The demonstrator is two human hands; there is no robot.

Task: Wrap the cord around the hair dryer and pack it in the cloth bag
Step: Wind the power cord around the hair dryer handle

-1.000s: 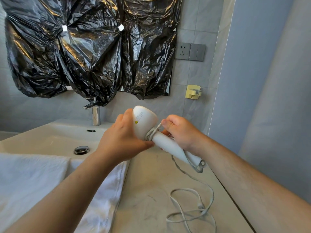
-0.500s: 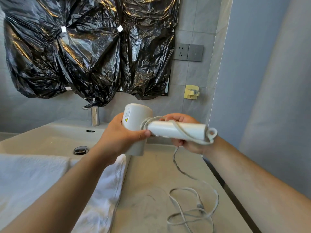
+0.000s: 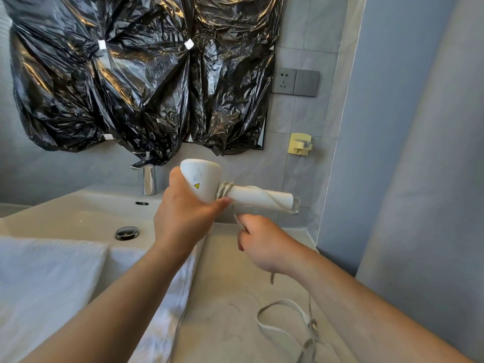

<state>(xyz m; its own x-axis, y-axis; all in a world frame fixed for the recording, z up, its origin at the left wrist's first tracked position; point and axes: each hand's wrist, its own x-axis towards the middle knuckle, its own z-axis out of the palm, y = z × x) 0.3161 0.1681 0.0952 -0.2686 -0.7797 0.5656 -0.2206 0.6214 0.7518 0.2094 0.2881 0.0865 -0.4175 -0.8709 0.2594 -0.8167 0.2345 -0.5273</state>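
Hair dryer: the white plastic hair dryer [image 3: 201,182] is held up in the air above the desk edge, its rounded head inside the left hand [image 3: 183,218], its straight handle reaching out level to the right of those fingers
Cord: the flat off-white cord [image 3: 264,199] has a few turns bunched where handle meets head and one slanting turn along the handle; the rest drops just below the handle into the right hand [image 3: 264,244], then trails to a loose loop lying on the desk below that wrist
Left fingers: curled tight round the dryer head, thumb pressed under the neck
Right fingers: closed in a fist on the cord, just beneath the handle and nearer it than the left
Key relation: handle's long axis runs left to right directly above the right fingers, so the next turn probably goes up and over
Desk: pale marbled stone desk [image 3: 225,297]; no cloth bag in view
Beyond: white towel [image 3: 52,284], white basin [image 3: 78,216]
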